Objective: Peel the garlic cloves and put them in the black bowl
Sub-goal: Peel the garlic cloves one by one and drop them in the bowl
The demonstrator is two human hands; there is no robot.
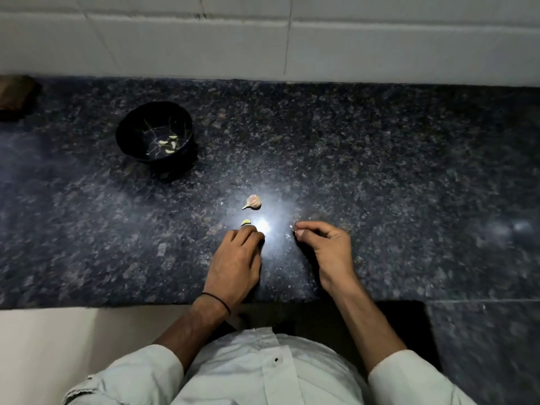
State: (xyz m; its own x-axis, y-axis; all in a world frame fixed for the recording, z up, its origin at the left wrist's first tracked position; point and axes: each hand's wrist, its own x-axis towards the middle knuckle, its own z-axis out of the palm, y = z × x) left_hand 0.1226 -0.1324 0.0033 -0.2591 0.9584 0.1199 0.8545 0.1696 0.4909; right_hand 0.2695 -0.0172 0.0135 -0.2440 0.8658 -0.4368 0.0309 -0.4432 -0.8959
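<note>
Left hand fingertips, bunched, meet a peeled clove, grip unclear. Right hand pinches thumb to forefinger, on what I cannot tell. An unpeeled clove lies just beyond.

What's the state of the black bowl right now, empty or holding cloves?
Not empty. The black bowl stands upright on the counter, and a few pale peeled cloves lie on its bottom.
</note>
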